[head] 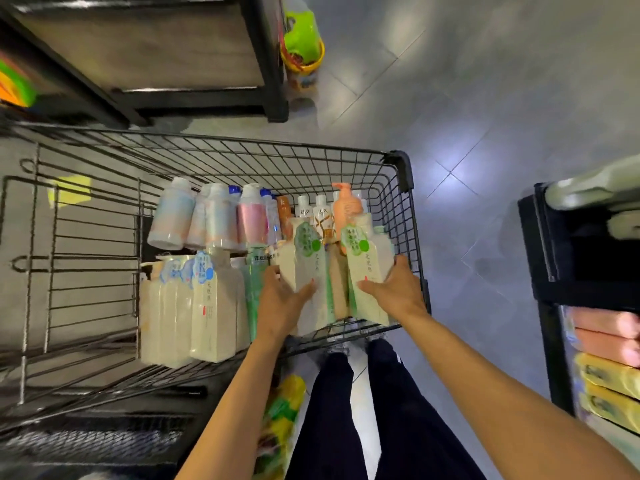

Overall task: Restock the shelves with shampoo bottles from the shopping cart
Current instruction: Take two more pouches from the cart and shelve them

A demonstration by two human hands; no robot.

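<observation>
A black wire shopping cart (pixel 403 174) stands in front of me, filled with shampoo bottles. My left hand (pixel 282 297) grips a cream bottle with a green label (pixel 303 254) inside the cart. My right hand (pixel 393 289) grips a second cream bottle with a green label (pixel 363 261) near the cart's right wall. Both bottles stand upright among the others. Cream bottles with blue labels (pixel 204 292) stand at the cart's left. Pastel bottles (pixel 221 216) and an orange pump bottle (pixel 346 202) fill the far side.
A dark shelf unit (pixel 194 57) stands beyond the cart at the top left. Another shelf (pixel 554 271) with stacked pink and yellow packs (pixel 606 358) is at the right. A green and yellow toy bucket (pixel 301 46) sits on the grey tile floor.
</observation>
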